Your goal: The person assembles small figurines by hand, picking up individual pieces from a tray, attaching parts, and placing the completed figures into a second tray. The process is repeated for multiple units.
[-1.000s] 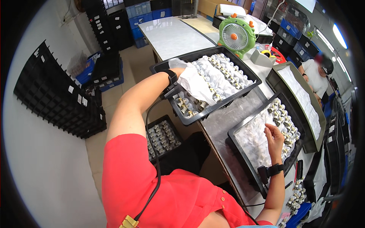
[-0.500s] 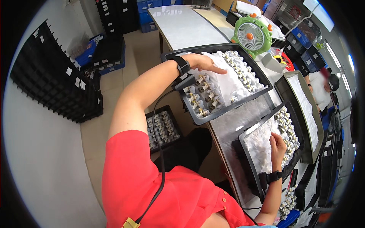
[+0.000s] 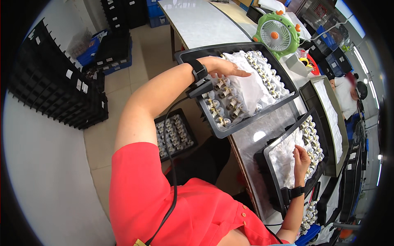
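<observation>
My left hand [image 3: 226, 69] lies with fingers stretched over a crumpled white sheet [image 3: 251, 85] in a black tray [image 3: 242, 126]. Rows of small metal-and-clear parts [image 3: 225, 100] stand in that tray on both sides of the sheet. Over a second black tray [image 3: 271, 170], nearer and to the right, hovers my right hand [image 3: 302, 160] with its fingers curled together. Whatever sits between those fingers, if anything, is hidden. White sheeting [image 3: 283, 158] covers this tray's left part, and similar parts [image 3: 312, 141] fill its right side.
A green fan [image 3: 276, 36] stands behind the left tray. An olive tray [image 3: 328, 123] with a white liner lies to the right. Black trays are stacked [image 3: 53, 82] by the left wall, and another filled tray [image 3: 174, 137] sits low beside the table. A person [image 3: 347, 96] is at far right.
The view has shifted slightly. My left hand has slid a little rightward over the sheet, which now leaves more parts on the left uncovered. My right hand stays almost where it was.
</observation>
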{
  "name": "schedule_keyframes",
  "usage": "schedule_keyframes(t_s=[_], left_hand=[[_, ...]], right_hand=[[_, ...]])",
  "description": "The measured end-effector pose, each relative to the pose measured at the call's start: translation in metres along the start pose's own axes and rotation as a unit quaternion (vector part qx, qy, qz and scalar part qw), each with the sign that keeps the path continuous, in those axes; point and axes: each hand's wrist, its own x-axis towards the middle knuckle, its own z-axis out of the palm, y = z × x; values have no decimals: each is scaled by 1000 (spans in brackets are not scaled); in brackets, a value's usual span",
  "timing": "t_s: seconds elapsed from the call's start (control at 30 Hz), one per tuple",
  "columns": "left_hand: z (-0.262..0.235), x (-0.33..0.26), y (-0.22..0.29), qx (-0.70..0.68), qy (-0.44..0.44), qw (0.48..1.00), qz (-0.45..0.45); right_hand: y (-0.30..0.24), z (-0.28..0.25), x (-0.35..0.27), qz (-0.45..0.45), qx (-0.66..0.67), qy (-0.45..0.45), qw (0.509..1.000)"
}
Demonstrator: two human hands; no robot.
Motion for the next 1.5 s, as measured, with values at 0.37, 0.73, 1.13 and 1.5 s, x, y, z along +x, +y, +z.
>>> schedule_keyframes(t_s=[0.37,0.73,1.13,1.5], left_hand=[[-4,-1,-1,-35,-41,998,38],[-6,11,-5,-109,-35,993,-11],[0,43,-46,79,27,996,42],[-50,8,-65,175,157,964,122]], right_hand=[[-3,0,-2,3,-6,0,1000],[0,0,-3,-12,-6,-2,1000],[-5,3,-1,-38,-9,4,999],[-9,0,-3,-45,8,7,999]])
